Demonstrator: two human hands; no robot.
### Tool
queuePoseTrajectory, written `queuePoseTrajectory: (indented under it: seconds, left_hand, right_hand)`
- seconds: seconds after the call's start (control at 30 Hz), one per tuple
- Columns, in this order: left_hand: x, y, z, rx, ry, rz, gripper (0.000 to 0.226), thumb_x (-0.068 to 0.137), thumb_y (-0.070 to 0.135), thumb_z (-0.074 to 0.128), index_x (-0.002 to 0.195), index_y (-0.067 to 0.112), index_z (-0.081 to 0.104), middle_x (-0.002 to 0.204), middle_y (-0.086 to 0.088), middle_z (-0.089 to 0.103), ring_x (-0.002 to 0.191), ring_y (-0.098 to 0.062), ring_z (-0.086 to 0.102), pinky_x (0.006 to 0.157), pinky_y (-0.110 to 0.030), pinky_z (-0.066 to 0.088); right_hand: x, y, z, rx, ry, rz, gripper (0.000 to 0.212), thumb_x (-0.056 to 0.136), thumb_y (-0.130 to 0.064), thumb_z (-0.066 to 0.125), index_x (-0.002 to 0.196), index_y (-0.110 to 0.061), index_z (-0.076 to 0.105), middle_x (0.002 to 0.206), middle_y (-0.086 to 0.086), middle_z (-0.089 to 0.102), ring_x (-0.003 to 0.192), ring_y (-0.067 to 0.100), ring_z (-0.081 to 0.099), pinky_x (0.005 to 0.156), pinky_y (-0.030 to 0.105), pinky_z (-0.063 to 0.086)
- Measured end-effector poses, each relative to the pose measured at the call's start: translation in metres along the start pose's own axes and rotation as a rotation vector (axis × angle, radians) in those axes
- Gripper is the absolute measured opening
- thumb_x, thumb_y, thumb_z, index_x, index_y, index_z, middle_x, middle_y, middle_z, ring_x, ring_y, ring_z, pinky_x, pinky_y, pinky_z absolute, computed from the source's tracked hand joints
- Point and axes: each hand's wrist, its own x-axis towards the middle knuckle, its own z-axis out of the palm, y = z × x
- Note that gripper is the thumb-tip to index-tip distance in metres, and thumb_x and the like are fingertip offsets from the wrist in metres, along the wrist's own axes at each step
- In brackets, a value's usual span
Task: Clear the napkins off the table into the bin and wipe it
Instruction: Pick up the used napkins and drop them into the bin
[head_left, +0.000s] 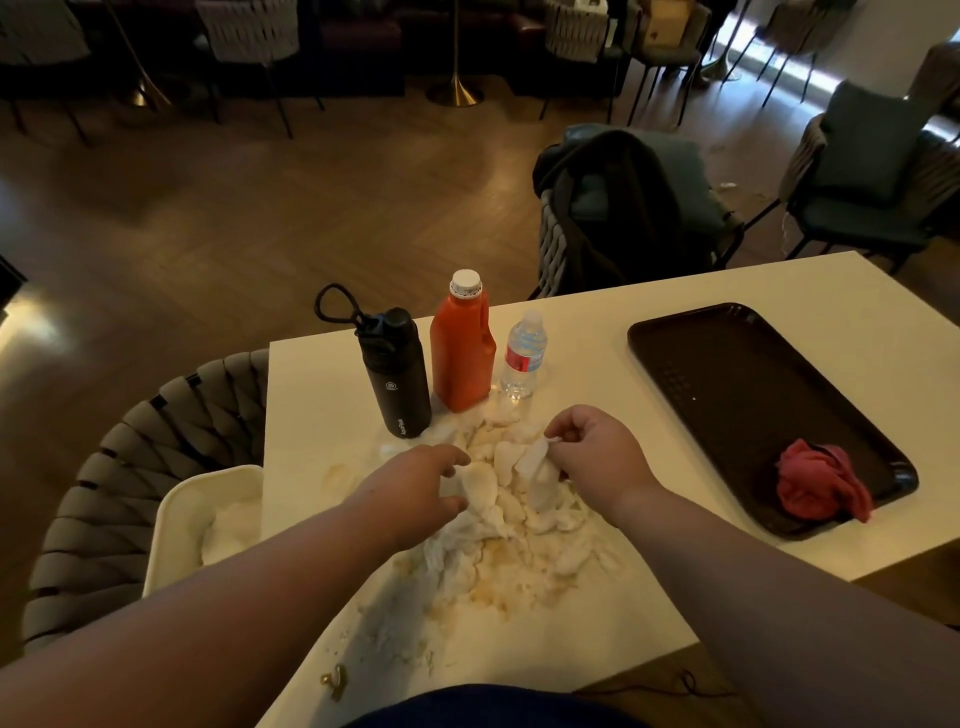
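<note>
A heap of crumpled white napkins (524, 525), some stained yellow, covers the middle of the white table (587, 332). My left hand (415, 488) grips a bunch of napkins at the heap's left side. My right hand (597, 452) pinches a napkin at the heap's upper right and lifts its end. A white bin (176, 514) holding some napkins sits on the woven chair just left of the table edge. A red cloth (821, 488) lies bunched on the near end of a dark tray (748, 384) at the right.
A black flask (397, 374), an orange bottle (462, 348) and a small water bottle (524, 358) stand just behind the heap. A woven chair (104, 467) is at the left, another chair with a dark jacket (623, 208) beyond the table.
</note>
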Motion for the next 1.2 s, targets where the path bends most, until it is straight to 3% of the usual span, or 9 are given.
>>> queuePoseTrajectory:
  seconds: [0.13,0.23,0.47,0.57,0.73,0.93,1.03,1.13,1.2]
  left_hand:
    - [0.002,-0.007,0.008,0.091,0.004,-0.019,0.036,0.093,0.035,0.073,0.126,0.037,0.062,0.134,0.01,0.058,0.106,-0.011,0.063,0.089,-0.022,0.056]
    - [0.006,-0.01,0.016,0.155,-0.01,-0.042,0.044,0.091,0.041,0.074,0.131,0.038,0.056,0.138,0.008,0.054,0.107,-0.013,0.062,0.092,-0.027,0.058]
    - [0.029,-0.008,0.039,0.554,-0.122,0.11,0.092,0.095,0.03,0.068,0.158,0.049,0.003,0.16,-0.007,0.026,0.141,-0.032,0.04,0.105,-0.043,0.052]
    - [0.037,-0.009,0.042,0.745,-0.195,0.165,0.085,0.095,0.025,0.067,0.16,0.042,0.014,0.159,-0.012,0.026,0.142,-0.037,0.037,0.11,-0.049,0.045]
    - [0.05,-0.017,0.045,0.679,-0.152,0.132,0.046,0.1,0.024,0.059,0.143,0.038,0.051,0.14,0.0,0.05,0.126,-0.025,0.053,0.104,-0.042,0.049]
    - [0.055,-0.019,0.036,0.635,-0.033,0.124,0.024,0.098,0.015,0.058,0.119,0.026,0.061,0.119,0.001,0.058,0.103,-0.019,0.057,0.094,-0.036,0.054]
    - [0.052,-0.021,0.033,0.612,-0.035,0.198,0.025,0.099,0.019,0.056,0.122,0.028,0.062,0.136,-0.001,0.053,0.119,-0.019,0.051,0.104,-0.037,0.049]
    - [0.049,-0.026,0.033,0.764,-0.16,0.322,0.037,0.098,0.023,0.058,0.133,0.034,0.062,0.166,0.0,0.025,0.153,-0.028,0.02,0.123,-0.05,0.025]
    - [0.05,-0.027,0.037,0.794,-0.199,0.333,0.04,0.098,0.023,0.059,0.137,0.033,0.061,0.16,0.002,0.039,0.15,-0.025,0.029,0.124,-0.046,0.025]
  right_hand:
    - [-0.002,0.001,0.0,-0.016,-0.014,-0.005,0.022,0.086,0.001,0.064,0.08,-0.019,0.072,0.075,0.0,0.069,0.066,0.014,0.064,0.068,0.037,0.061]
    - [-0.005,0.004,-0.006,-0.012,-0.003,-0.005,0.021,0.087,0.0,0.065,0.083,-0.02,0.072,0.078,0.0,0.068,0.068,0.012,0.063,0.06,0.026,0.058]
    - [-0.008,0.022,-0.023,0.039,0.028,0.043,0.022,0.086,0.001,0.065,0.084,-0.019,0.072,0.082,0.004,0.071,0.073,0.017,0.066,0.057,0.02,0.055]
    - [-0.01,0.028,-0.03,0.04,0.048,0.055,0.022,0.086,0.002,0.064,0.084,-0.018,0.072,0.081,0.004,0.071,0.074,0.017,0.066,0.057,0.021,0.056]
    - [-0.012,0.037,-0.039,0.039,0.059,0.075,0.02,0.087,-0.001,0.064,0.085,-0.019,0.073,0.082,0.003,0.072,0.075,0.017,0.069,0.061,0.024,0.057]
    - [-0.011,0.035,-0.04,0.048,0.071,0.074,0.019,0.087,0.0,0.064,0.085,-0.017,0.072,0.082,0.005,0.072,0.076,0.019,0.069,0.059,0.023,0.057]
    - [-0.012,0.03,-0.034,0.058,0.055,0.069,0.019,0.087,0.0,0.065,0.084,-0.018,0.072,0.081,0.004,0.072,0.074,0.018,0.067,0.056,0.02,0.054]
    - [-0.013,0.026,-0.029,0.053,0.038,0.067,0.018,0.087,-0.001,0.065,0.085,-0.018,0.073,0.081,0.006,0.072,0.076,0.021,0.069,0.059,0.024,0.058]
    - [-0.014,0.025,-0.027,0.045,0.032,0.061,0.018,0.087,-0.002,0.066,0.085,-0.018,0.073,0.082,0.006,0.073,0.077,0.022,0.07,0.061,0.026,0.06]
